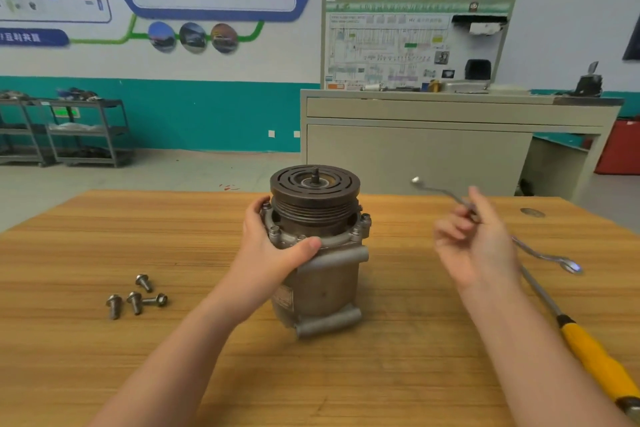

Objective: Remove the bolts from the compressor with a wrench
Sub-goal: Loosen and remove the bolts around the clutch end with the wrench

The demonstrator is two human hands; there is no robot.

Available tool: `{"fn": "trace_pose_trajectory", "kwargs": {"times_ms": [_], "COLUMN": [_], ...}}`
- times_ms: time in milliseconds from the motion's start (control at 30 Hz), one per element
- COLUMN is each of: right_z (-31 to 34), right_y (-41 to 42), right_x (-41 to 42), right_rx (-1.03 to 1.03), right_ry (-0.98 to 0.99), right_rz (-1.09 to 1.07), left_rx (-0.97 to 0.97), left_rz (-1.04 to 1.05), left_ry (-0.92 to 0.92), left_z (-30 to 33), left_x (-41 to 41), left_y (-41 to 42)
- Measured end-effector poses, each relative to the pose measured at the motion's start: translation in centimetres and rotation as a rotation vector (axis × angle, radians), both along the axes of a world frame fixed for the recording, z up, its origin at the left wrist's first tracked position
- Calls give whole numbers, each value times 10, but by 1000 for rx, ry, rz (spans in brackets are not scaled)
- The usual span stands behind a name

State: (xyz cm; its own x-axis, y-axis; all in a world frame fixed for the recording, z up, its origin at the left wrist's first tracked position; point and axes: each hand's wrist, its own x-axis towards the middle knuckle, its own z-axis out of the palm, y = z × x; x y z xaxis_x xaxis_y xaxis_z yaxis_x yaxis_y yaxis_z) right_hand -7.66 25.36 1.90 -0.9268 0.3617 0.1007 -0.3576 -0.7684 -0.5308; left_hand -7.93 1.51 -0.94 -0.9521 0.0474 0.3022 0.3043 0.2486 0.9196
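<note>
Compressor upright at mid-table, wrench lifted off to its right

Compressor (317, 253) stands on end in the middle of the wooden table (86, 243), its dark grooved pulley on top with a short threaded shaft poking up from the centre. Below the pulley I see a grey flange ring with bolt heads showing on both sides, then a dull metal body with tube-like lugs across the front.

My left hand (273, 246) grips the flange on its left side, thumb laid along the front rim and fingers curled round the back. My right hand (474, 239) is up in the air, well apart from the compressor, fingers curled and pinching the thin double-ended wrench (540, 253) near its middle; one end points up and left, the other sits low to the right. That hand is blurred, so I cannot tell the exact finger placement.

Open tabletop lies in front of and on both sides of the compressor. Four loose bolts (136, 296) lie in a cluster to the front left. A yellow-handled tool (595, 360) lies along the right edge, beneath my right forearm. Beyond the far edge stands a beige cabinet (415, 149)
</note>
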Motion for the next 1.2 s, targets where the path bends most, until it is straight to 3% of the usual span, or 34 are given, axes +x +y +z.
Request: {"fn": "trace_pose_trajectory", "kwargs": {"times_ms": [67,267,500,667,733,900,1000,1067,1200], "right_z": [4,-15,-24,-3,7,3,-2,-1,-6], "right_y": [6,-38,-52,-62,-52,-21,-23,-24,-40], "right_x": [7,31,41,41,31,11,12,18,34], "right_rx": [129,827,1058,1398,1329,682,398,411,889], "right_ry": [123,285,384,536,451,146,186,273,347], "right_rz": [-118,-357,-579,-679,-563,19,34,-70,-423], "left_rx": [-1,65,105,88,83,95,88,91,117], "left_rz": [-32,45,127,177,177,168,146,114,100], "left_ry": [-14,31,43,70,69,68,76,72,69], "left_z": [0,-8,-9,-11,-11,-12,-12,-12,-14], "left_x": [-4,-8,2,8,6,3,-3,-6,-8], "left_y": [-2,1,7,8,6,6,3,3,3]}}
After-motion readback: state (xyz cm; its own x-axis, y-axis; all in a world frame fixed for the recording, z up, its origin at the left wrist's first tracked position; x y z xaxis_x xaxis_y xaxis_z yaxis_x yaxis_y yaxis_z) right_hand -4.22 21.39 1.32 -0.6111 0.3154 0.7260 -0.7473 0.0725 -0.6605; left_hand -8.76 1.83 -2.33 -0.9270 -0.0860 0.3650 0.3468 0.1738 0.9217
